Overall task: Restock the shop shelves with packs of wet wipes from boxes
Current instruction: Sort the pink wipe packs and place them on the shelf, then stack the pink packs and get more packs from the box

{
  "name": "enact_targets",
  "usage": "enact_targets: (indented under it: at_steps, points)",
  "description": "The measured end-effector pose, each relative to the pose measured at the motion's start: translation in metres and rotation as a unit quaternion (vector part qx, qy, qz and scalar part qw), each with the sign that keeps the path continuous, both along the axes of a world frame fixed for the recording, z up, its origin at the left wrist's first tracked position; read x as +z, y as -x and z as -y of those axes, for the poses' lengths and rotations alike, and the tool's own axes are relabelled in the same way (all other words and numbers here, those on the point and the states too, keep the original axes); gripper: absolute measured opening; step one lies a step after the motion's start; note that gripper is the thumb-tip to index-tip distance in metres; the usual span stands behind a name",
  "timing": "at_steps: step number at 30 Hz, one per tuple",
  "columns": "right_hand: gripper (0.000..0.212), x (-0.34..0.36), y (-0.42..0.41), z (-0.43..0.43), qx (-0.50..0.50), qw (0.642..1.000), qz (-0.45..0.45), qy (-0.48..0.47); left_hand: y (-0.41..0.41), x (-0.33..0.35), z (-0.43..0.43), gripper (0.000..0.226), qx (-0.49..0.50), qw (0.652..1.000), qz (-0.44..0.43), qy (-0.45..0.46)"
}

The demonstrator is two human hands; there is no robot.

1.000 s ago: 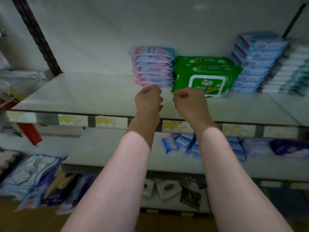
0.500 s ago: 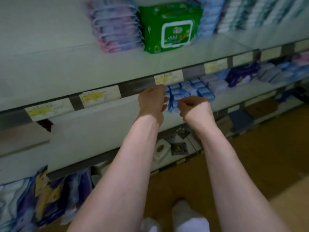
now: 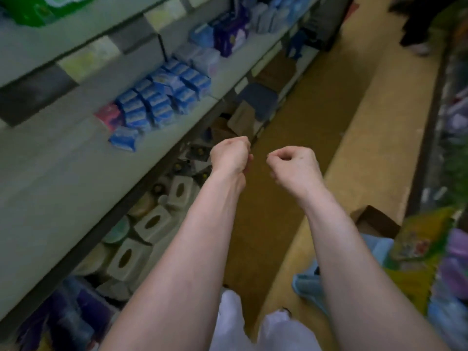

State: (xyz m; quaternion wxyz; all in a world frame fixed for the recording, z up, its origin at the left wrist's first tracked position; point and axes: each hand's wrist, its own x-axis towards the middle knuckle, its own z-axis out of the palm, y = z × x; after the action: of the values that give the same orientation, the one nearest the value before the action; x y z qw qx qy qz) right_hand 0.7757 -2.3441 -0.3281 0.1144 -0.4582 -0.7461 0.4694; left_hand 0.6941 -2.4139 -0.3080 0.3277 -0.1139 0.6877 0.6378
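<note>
1. Part of the restocking is judged done: a green pack of wet wipes is seen lying on the upper shelf, at the top left corner of the view. The rest of that shelf is cut off, so its fill cannot be told.
2. On the middle shelf small blue packs are stood in rows, with a pink pack just beside them. Blur prevents it being told whether these are wipes.
3. Nothing is being carried. The left hand is curled into a fist with nothing in it, and the right hand is likewise curled in on itself, thumb against forefinger, with no pack pinched. Both are held out over the aisle floor, near each other but apart.
4. The green pack lies well apart from both hands – up and to the left of the left hand, on the far side of the middle shelf. No wipes are within the hands' immediate reach.
5. An open cardboard box is seen on the floor just right of the right forearm, below the hands. Its contents are not shown.
6. What is left is judged to be the larger share – a further pack must be fetched from a box before anything more can be shelved
</note>
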Motion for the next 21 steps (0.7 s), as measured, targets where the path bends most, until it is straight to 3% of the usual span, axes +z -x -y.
enact_targets:
  at_steps: [12, 21]
  points:
    - [0.023, -0.050, -0.229, -0.072, -0.239, 0.969, -0.010, 0.063, -0.210, -0.049, -0.112, 0.015, -0.263, 0.963, 0.001, 0.064]
    - [0.030, -0.078, -0.411, -0.128, -0.334, 0.939, 0.008, 0.086, -0.394, -0.080, -0.194, 0.014, -0.397, 0.912, 0.083, 0.059]
